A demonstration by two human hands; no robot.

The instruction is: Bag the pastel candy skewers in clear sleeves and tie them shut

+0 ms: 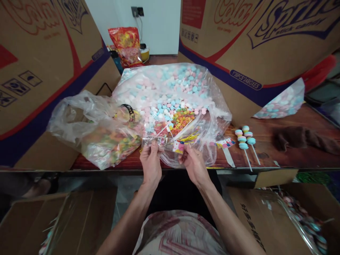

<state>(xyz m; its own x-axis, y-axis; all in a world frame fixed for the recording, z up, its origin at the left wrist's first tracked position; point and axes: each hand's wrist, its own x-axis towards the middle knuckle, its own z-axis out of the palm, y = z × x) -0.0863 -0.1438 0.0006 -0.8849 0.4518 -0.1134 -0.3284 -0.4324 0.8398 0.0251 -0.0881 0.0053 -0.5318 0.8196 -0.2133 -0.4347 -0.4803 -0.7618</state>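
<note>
My left hand (151, 161) pinches the edge of a small clear wrapper (154, 141) with printing on it. A patterned white, pink and yellow packet piece (177, 146) is pinched in my right hand (193, 161), close beside the wrapper. Behind both hands lies a large open plastic bag (170, 83) of pink, blue and white candies, with orange and green ring candies (182, 119) on top. Gold twist ties (191, 137) rest near my right hand. Two candy sticks (242, 140) lie to the right on the wooden table (265, 156).
A knotted bag of coloured rings (106, 141) sits at left. Tall cartons (87, 71) (225, 53) flank the table. A red snack bag (126, 46) stands behind. A brown cloth (305, 139) lies right. Open boxes (255, 212) with candy sticks stand below the table edge.
</note>
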